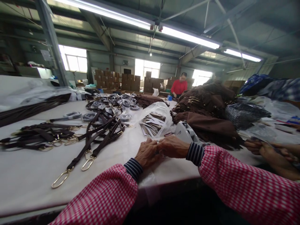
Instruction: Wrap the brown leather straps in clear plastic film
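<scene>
My left hand (147, 152) and my right hand (174, 146) meet just above the near edge of the table, fingers curled and pressed together. What lies between the fingers is hidden by the hands. Just beyond them is a clear plastic bag (161, 110), its mouth open, with a stack of flat paper tags (152, 123) inside. Close to my right hand lies a white object with dark marks (183, 132). Dark brown straps with gold clasps (103, 132) are spread out to the left of my hands.
Brown fabric bags (206, 107) are heaped to the right. Coiled, wrapped straps (125, 103) lie farther back on the white table (30, 175). A co-worker's hands (272, 153) are at the right edge. Another person in red (179, 87) stands across, before stacked cartons (106, 79).
</scene>
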Available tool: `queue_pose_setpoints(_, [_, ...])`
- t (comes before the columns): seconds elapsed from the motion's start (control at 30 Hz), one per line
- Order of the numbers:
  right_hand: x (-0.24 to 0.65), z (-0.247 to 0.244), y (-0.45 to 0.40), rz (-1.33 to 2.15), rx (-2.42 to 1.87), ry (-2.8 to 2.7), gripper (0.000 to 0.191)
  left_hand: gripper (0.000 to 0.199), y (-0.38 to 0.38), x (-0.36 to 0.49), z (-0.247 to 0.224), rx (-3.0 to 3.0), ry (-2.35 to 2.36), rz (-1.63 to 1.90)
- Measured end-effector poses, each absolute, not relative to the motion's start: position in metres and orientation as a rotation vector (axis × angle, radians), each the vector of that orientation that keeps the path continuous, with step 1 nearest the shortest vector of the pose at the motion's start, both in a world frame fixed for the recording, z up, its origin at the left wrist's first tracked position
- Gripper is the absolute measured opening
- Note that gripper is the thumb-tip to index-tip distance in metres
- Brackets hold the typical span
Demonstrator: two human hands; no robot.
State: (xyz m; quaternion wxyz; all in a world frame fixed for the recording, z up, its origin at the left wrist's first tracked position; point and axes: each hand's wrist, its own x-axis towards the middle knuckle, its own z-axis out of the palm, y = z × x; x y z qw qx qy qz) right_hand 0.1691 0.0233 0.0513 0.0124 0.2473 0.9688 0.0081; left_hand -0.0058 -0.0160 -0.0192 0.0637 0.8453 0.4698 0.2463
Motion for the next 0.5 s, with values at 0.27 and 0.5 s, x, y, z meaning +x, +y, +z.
queue_pose_setpoints(0.27, [0.186, 0.016, -0.004, 0.275, 0.933, 3.136, 0.018, 0.025, -0.019, -0.007, -0.015, 2.523, 1.425, 0.694])
queue_pose_setpoints(0.5, [0.198, -0.025, -0.035, 0.388, 1.208, 3.284, 0.033, 0.019, -0.02, -0.008, -0.007, 2.48, 1.429, 0.709])
